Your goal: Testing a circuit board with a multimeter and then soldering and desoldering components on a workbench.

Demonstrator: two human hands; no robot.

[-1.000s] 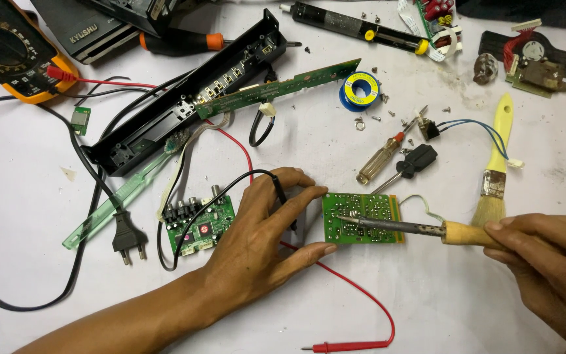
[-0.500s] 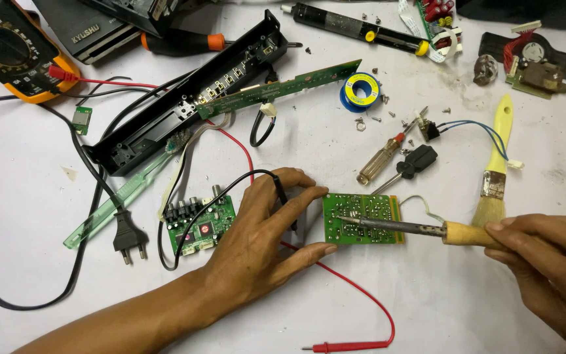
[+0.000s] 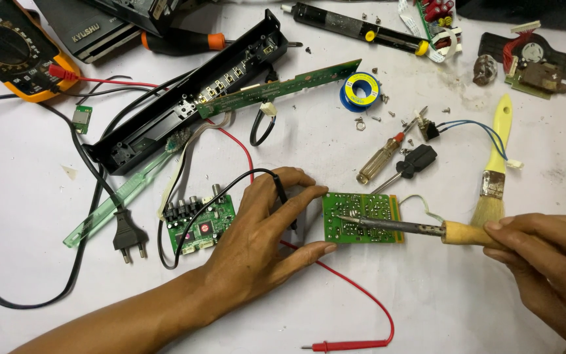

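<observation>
The left hand (image 3: 263, 246) lies palm down on the white table (image 3: 21, 196), forearm running in from the lower left, wrist straight. Its fingers are spread and curved: the index tip and the thumb tip both touch the left edge of the small green board (image 3: 363, 218), one near the upper corner and one near the lower, steadying it flat without wrapping round it. A black probe (image 3: 285, 196) with its lead passes under the fingers of that hand. The right hand (image 3: 548, 262) comes in from the lower right corner, fingers closed round the wooden handle of the soldering iron (image 3: 401, 227), held like a pen. The iron lies nearly level, pointing left, and its metal tip rests on the board's left half. The board sits in the middle of the table, between the two hands, with a thin pale wire looping off its right edge. Just behind the right hand's knuckles lies a brush (image 3: 496, 177) with a yellow handle, bristles toward the hand. A screwdriver (image 3: 382, 157) with an amber handle lies just beyond the board. Left of the left hand sits a second green board (image 3: 201, 223) with round jacks, and beside it a black plug (image 3: 129, 233). A red probe (image 3: 348, 344) lies at the bottom edge, its lead curving up under the left hand.
</observation>
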